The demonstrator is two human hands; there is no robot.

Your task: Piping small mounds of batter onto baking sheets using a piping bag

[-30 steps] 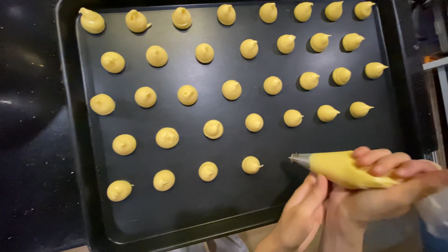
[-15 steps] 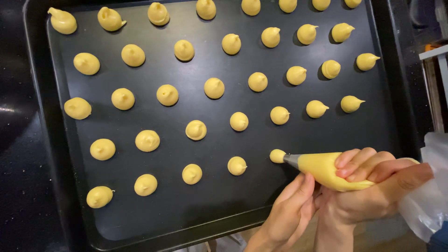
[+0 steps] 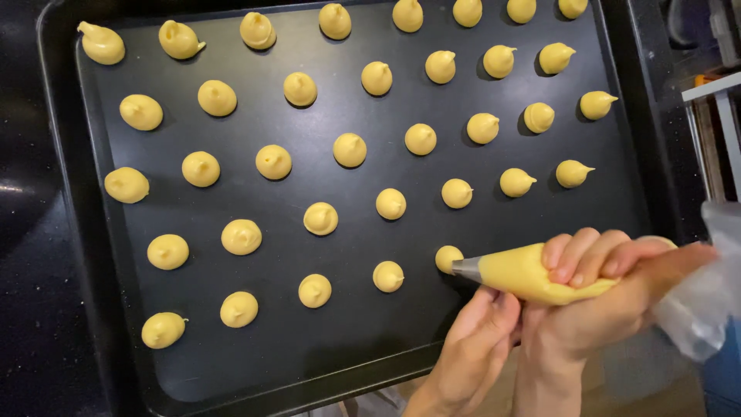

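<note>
A black baking tray (image 3: 324,363) carries several rows of small yellow dough mounds. My right hand (image 3: 610,297) grips a clear piping bag (image 3: 532,274) filled with yellow dough, fingers wrapped over its top. My left hand (image 3: 471,347) props the bag from below, near its metal nozzle. The nozzle tip touches a fresh dough mound (image 3: 448,257) at the right end of the second row from the front. The bag's empty twisted end (image 3: 702,301) trails off to the right.
The tray lies on a dark glossy countertop (image 3: 31,255). At the right edge stand a white rack frame (image 3: 714,100) and a blue object (image 3: 725,371). Bare tray surface lies right of the nozzle and along the front row.
The nozzle came down onto the tray and piped a new mound at the end of the second row from the front. The view has shifted, so the tray sits higher and further left.
</note>
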